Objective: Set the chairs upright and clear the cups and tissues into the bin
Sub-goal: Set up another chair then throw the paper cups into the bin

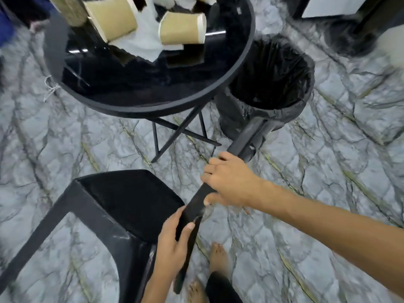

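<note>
A black plastic chair [122, 206] lies tipped over on the marble floor in front of me, its legs pointing outward. My left hand [175, 239] grips one chair leg low down. My right hand [227, 182] grips the same leg further up, near the bin. Brown paper cups [181, 29] [113, 18] lie on their sides among white tissues [146, 42] on the round black table [153, 99]. The black-lined bin [273, 84] stands open just right of the table.
The table's thin crossed legs [175, 132] stand between the chair and the bin. My bare feet [218, 256] are at the bottom. A dark piece of furniture [341, 25] occupies the top right corner. Grey veined floor stretches to the right.
</note>
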A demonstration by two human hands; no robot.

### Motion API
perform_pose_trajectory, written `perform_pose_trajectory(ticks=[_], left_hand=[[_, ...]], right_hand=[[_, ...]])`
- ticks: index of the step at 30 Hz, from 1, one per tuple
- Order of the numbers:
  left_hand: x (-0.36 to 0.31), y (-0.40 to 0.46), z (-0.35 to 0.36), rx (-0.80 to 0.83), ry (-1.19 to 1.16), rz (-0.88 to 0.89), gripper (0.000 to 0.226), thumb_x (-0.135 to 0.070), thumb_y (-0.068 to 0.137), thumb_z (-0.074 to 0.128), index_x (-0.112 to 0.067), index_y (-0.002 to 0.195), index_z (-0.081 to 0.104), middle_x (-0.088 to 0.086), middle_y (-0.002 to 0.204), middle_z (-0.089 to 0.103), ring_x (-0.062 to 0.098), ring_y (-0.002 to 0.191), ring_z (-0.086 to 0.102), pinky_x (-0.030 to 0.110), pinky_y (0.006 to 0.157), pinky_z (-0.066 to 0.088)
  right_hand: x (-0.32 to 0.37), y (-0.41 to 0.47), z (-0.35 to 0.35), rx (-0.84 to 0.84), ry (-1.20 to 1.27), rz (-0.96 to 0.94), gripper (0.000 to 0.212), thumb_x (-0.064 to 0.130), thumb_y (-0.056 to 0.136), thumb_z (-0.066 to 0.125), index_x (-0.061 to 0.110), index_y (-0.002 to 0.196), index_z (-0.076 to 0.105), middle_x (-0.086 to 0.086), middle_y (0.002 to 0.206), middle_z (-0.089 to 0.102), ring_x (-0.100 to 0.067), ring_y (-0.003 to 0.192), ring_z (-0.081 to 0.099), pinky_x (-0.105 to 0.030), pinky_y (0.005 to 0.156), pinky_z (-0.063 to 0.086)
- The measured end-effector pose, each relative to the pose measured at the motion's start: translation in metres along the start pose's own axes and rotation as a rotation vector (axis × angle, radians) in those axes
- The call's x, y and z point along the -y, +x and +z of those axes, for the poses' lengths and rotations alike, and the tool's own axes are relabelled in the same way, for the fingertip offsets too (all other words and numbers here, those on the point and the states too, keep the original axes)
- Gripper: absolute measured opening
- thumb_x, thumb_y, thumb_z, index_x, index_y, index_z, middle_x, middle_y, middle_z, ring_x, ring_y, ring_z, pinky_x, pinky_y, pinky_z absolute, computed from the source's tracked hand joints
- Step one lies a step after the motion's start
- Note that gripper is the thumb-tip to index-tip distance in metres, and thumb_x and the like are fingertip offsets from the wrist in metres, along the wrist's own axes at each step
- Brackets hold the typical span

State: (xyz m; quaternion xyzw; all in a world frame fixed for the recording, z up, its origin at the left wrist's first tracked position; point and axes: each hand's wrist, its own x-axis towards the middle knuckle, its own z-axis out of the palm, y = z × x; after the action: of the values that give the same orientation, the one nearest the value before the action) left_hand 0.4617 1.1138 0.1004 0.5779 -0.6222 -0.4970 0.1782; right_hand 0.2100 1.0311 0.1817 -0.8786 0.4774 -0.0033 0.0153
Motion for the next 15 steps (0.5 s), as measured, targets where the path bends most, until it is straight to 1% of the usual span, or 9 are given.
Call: perform_pose_trajectory(ticks=[2,4,5,7,9,11,13,14,15], left_hand=[[-0.013,-0.017,-0.019,-0.031,-0.073,-0.016,0.064,-0.067,0.091,0.05,-0.029,0.143,0.053,-0.011,0.135,0.061,0.004,0.124,0.058,0.033,0.103,0.051],[-0.022,-0.031,-0.034,-0.084,-0.083,-0.009,0.055,-0.057,0.095,0.053,-0.026,0.14,0.056,-0.011,0.133,0.062,-0.003,0.122,0.058,0.018,0.101,0.048],[-0.022,-0.038,-0.039,-0.105,-0.076,-0.008,0.05,-0.05,0.095,0.055,-0.026,0.139,0.056,-0.012,0.131,0.063,-0.008,0.121,0.056,0.01,0.098,0.045],[-0.023,-0.05,-0.048,-0.131,-0.074,-0.005,0.046,-0.041,0.092,0.056,-0.029,0.136,0.055,-0.017,0.128,0.061,-0.018,0.117,0.053,0.001,0.093,0.039],[-0.019,-0.061,-0.059,-0.128,-0.061,0.007,0.043,-0.042,0.092,0.055,-0.035,0.135,0.052,-0.023,0.129,0.058,-0.021,0.117,0.05,-0.002,0.092,0.036],[-0.016,-0.071,-0.07,-0.123,-0.039,0.024,0.041,-0.047,0.097,0.052,-0.037,0.137,0.051,-0.03,0.131,0.055,-0.016,0.124,0.048,0.0,0.096,0.035],[-0.017,-0.079,-0.082,-0.15,-0.029,0.076,0.045,-0.045,0.1,0.05,-0.032,0.143,0.05,-0.035,0.134,0.054,-0.009,0.13,0.047,0.003,0.102,0.034],[-0.019,-0.085,-0.089,-0.162,-0.042,0.083,0.046,-0.041,0.101,0.05,-0.03,0.145,0.049,-0.038,0.136,0.052,-0.008,0.132,0.046,0.004,0.104,0.032],[-0.023,-0.091,-0.097,-0.172,-0.067,0.079,0.046,-0.038,0.101,0.05,-0.032,0.146,0.047,-0.039,0.138,0.05,-0.008,0.134,0.045,0.004,0.105,0.031]], right_hand=[[-0.016,0.008,-0.053,0.023,-0.094,0.018,0.075,0.084,0.076,0.044,0.017,0.086,0.074,0.004,0.077,0.065,-0.023,0.08,0.058,-0.043,0.086,0.046],[-0.029,0.016,-0.097,0.081,-0.149,0.042,0.086,0.09,0.075,0.026,0.022,0.094,0.074,0.006,0.081,0.066,-0.022,0.081,0.059,-0.043,0.089,0.043],[-0.031,0.019,-0.11,0.13,-0.149,0.062,0.088,0.09,0.073,0.022,0.023,0.099,0.073,0.007,0.084,0.067,-0.021,0.085,0.059,-0.043,0.089,0.042],[-0.02,0.022,-0.124,0.2,-0.156,0.087,0.086,0.089,0.074,0.025,0.022,0.103,0.071,0.005,0.09,0.067,-0.021,0.092,0.058,-0.041,0.09,0.039],[0.003,0.023,-0.126,0.214,-0.167,0.078,0.079,0.086,0.079,0.037,0.016,0.098,0.069,0.003,0.089,0.065,-0.022,0.093,0.057,-0.04,0.091,0.038],[0.025,0.025,-0.131,0.144,-0.187,0.046,0.073,0.082,0.078,0.049,0.012,0.081,0.069,0.0,0.076,0.063,-0.024,0.081,0.058,-0.042,0.084,0.043],[0.046,0.033,-0.148,0.011,-0.212,0.005,0.07,0.079,0.073,0.06,0.01,0.067,0.068,0.0,0.064,0.061,-0.024,0.069,0.058,-0.041,0.075,0.046],[0.057,0.041,-0.161,0.003,-0.219,-0.014,0.07,0.079,0.073,0.06,0.01,0.068,0.069,0.0,0.065,0.063,-0.023,0.071,0.059,-0.041,0.077,0.045],[0.071,0.05,-0.178,0.035,-0.231,-0.021,0.071,0.079,0.076,0.057,0.01,0.075,0.071,0.0,0.072,0.066,-0.023,0.078,0.059,-0.04,0.082,0.042]])
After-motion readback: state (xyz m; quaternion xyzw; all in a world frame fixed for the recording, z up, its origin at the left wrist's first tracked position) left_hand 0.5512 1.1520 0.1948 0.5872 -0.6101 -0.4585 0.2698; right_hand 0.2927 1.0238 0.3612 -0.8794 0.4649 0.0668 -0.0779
